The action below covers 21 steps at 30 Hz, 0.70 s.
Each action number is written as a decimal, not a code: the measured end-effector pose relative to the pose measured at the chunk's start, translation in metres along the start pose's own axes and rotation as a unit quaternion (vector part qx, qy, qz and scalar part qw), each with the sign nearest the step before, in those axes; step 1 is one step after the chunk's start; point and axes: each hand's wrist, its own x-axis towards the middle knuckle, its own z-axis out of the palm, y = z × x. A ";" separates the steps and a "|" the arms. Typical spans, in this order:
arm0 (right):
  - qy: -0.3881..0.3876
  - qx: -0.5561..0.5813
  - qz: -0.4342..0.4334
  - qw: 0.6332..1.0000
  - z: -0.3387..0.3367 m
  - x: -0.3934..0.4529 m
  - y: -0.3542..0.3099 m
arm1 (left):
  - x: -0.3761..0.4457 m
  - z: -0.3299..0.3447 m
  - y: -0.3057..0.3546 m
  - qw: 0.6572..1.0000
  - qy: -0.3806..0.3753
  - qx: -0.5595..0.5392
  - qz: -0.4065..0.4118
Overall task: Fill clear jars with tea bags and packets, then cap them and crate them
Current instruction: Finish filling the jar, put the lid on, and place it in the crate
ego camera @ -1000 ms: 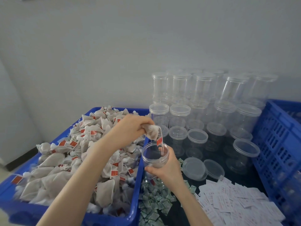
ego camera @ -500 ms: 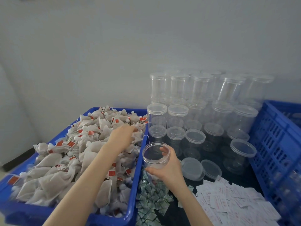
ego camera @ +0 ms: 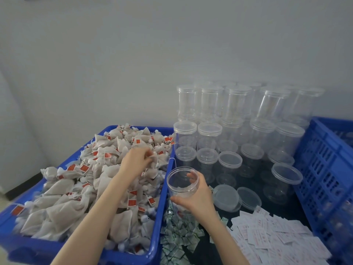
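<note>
The filling step is in hand. The right hand (ego camera: 196, 196) grips an open clear round plastic jar (ego camera: 182, 183), fingers curled round its far wall and thumb across the near side, holding it upright and uncapped just beside the right rim of the blue plastic tub (ego camera: 162, 190). At least one pale bag seems to lie at the jar's bottom, though the clear wall makes this hard to read.

The left hand (ego camera: 136, 161) is down in the heap of beige mesh tea bags with red paper tags (ego camera: 76, 180) that fills the tub; its fingers are curled into the pile and appear to pinch a bag near the far right of the heap, but exactly which bag cannot be told.

The next move, as I judge it, calls for lifting one bag free without dragging neighbours along by their strings, carrying it over the tub rim, and dropping it through the jar mouth. The tangled strings are the likely snag.

Below the jar, on the dark bench, lie small green-and-white foil packets (ego camera: 177, 232), and to the right a spread of white paper slips with red print (ego camera: 267, 238). Two loose translucent round lids (ego camera: 236, 197) sit near the jar. Capped empty clear jars (ego camera: 229, 131) stand stacked behind, and a blue slotted plastic crate (ego camera: 324, 169) waits at the right.
</note>
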 end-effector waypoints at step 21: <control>-0.001 0.000 -0.007 1.000 0.004 0.003 0.008 | -0.033 -0.026 0.081 0.880 -0.253 -0.383 0.122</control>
